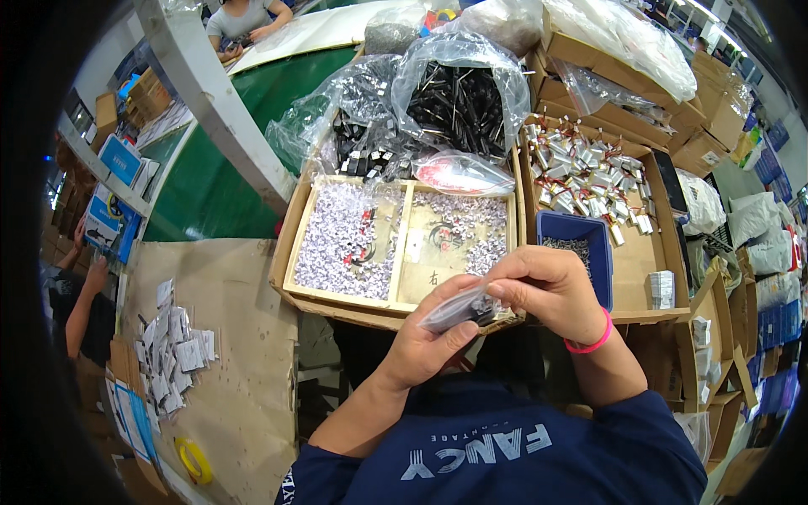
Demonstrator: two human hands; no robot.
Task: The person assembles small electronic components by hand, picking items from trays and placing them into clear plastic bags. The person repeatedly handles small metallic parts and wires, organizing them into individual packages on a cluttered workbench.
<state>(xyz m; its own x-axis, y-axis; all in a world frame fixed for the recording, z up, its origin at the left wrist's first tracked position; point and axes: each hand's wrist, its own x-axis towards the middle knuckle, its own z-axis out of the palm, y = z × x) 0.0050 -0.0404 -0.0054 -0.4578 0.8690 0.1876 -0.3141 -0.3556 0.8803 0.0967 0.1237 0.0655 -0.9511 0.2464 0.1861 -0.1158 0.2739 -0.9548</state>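
Observation:
My left hand (pixel 427 343) is closed round a small clear plastic bag (pixel 454 312) with something dark inside it. The thumb and fingers of my right hand (pixel 547 290) pinch at the bag's upper right end; whether they also hold a small part cannot be seen. Both hands are over the front edge of a two-part wooden tray (pixel 402 240), which holds many small white pieces. Just beyond my right hand stands a blue bin (pixel 572 225) with small metal-coloured parts in it.
Behind the tray lie open plastic bags of black parts (pixel 459 105). A cardboard box (pixel 627 156) at right holds silvery wired packs (pixel 589 172). Filled small bags (pixel 178 349) and yellow tape (pixel 194 460) lie on the left table (pixel 244 337). Other people sit at far left and back.

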